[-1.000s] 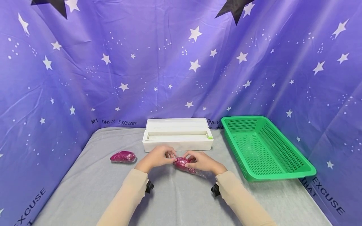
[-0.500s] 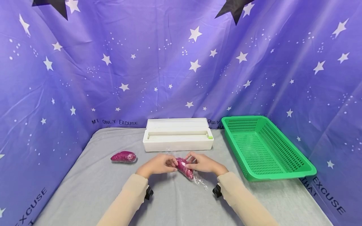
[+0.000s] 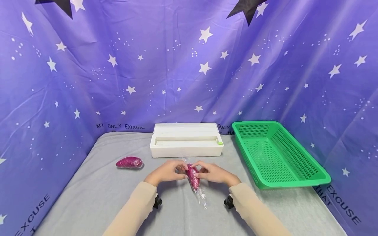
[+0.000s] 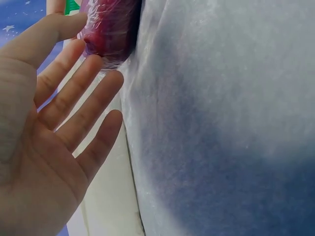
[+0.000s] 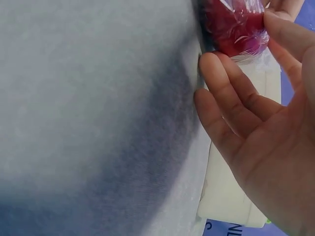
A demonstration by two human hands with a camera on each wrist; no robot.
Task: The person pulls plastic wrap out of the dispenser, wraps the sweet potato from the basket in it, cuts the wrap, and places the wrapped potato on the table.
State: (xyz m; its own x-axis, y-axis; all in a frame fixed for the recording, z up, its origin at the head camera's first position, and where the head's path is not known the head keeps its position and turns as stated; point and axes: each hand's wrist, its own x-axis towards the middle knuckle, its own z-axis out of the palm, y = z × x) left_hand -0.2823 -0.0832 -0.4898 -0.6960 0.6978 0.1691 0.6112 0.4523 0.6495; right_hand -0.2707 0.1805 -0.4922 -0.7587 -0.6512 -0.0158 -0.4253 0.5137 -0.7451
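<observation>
A purple sweet potato (image 3: pixel 193 178) in cling film lies on the table between the two hands, its loose film tail pointing toward the near edge. My left hand (image 3: pixel 168 170) holds its left side near the far end with index finger and thumb. From the right, my right hand (image 3: pixel 215 172) pinches it, index finger on top and thumb on the side. In the left wrist view, the other fingers of the left hand (image 4: pixel 64 118) are spread off the potato. The right wrist view shows the thumb of the right hand (image 5: pixel 275 128) against the film.
Behind the hands stands an open white cling film box (image 3: pixel 186 151) with a green slider. A second wrapped sweet potato (image 3: pixel 130 162) lies to the left. The green basket (image 3: pixel 283 183) is at the right, on the grey table cloth (image 3: pixel 189 219). Starry purple curtains surround it.
The sweet potato between the hands has turned, so its near end now points more toward the person. Its film tail has swung from the right to the front. Both hands stay around it.
</observation>
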